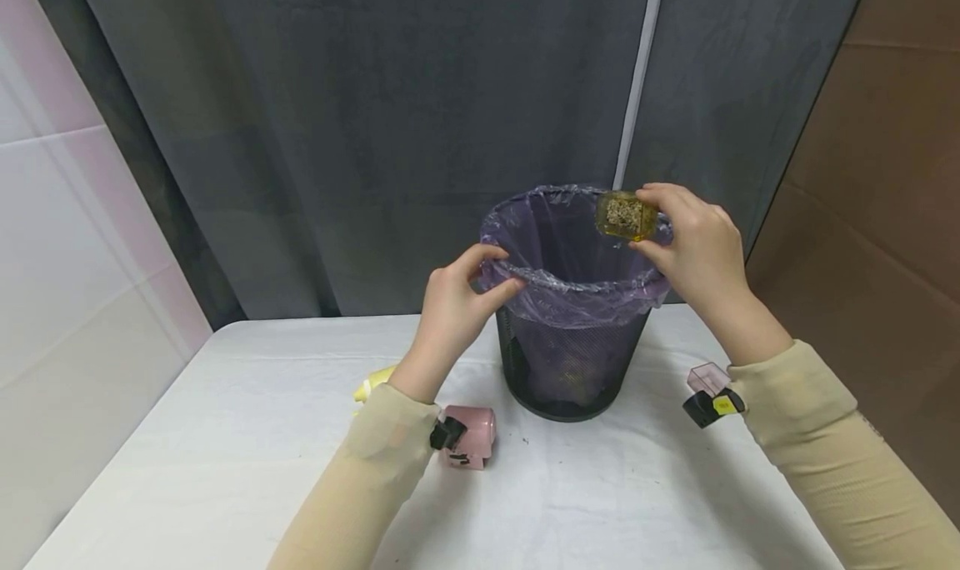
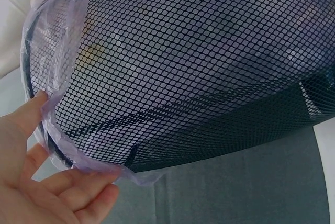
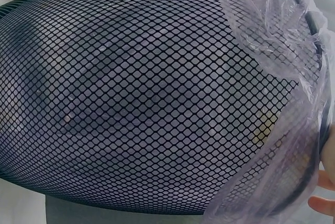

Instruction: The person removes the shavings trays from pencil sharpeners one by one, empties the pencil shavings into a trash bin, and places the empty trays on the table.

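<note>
A black mesh wastebasket [image 1: 513, 362] lined with a purple plastic bag [image 1: 577, 305] stands upright on the white-covered table. My left hand [image 1: 459, 297] pinches its rim at the near left, thumb outside and fingers over the edge. In the left wrist view the bag's folded edge [image 2: 63, 145] lies between that thumb and the fingers. Over the wastebasket's opening, at the right, my right hand [image 1: 705, 245] holds a small see-through yellowish container [image 1: 622, 213] with grainy, dried-looking bits in it. Through the mesh, the right wrist view shows a yellowish patch [image 3: 266, 127]; only some fingertips [image 3: 322, 205] appear there.
A pink cylindrical object [image 1: 476, 432] lies on the table [image 1: 570, 503] by my left wrist. Partly behind that forearm is a yellow object [image 1: 375, 380]. A dark grey curtain [image 1: 412, 137] hangs behind, with a brown panel [image 1: 870, 220] at the right.
</note>
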Tool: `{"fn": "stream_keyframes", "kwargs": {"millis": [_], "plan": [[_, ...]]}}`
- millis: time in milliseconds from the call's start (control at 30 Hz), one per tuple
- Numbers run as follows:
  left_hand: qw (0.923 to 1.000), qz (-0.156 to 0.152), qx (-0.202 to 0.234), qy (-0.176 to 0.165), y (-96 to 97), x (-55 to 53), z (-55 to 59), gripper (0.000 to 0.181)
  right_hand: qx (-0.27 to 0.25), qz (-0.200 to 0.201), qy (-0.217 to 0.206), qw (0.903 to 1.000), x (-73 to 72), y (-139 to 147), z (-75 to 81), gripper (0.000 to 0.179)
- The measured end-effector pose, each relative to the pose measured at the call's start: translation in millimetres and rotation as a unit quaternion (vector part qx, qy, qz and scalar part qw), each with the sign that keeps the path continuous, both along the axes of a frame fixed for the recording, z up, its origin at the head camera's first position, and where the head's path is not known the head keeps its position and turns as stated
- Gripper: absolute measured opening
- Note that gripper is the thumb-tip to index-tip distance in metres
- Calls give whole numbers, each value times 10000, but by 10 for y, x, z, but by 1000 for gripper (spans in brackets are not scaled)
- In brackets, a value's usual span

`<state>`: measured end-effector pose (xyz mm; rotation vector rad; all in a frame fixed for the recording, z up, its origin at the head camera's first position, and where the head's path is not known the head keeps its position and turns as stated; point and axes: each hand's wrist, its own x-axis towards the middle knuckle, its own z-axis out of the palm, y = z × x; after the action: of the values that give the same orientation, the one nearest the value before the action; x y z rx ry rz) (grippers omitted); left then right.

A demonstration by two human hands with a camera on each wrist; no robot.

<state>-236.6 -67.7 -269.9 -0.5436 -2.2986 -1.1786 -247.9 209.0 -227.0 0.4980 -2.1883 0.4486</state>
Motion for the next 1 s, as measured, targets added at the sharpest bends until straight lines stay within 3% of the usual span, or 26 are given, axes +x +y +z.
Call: {"fn": "stream_keyframes", "kwargs": {"millis": [667, 1000], "plan": [[10000, 9, -17, -44, 14, 5, -6, 35, 225, 63, 400, 9989, 11, 13, -25, 57], [10000, -24, 6, 1, 9, 2, -15, 35, 591, 67, 778, 9952, 7, -1, -41, 59]]}}
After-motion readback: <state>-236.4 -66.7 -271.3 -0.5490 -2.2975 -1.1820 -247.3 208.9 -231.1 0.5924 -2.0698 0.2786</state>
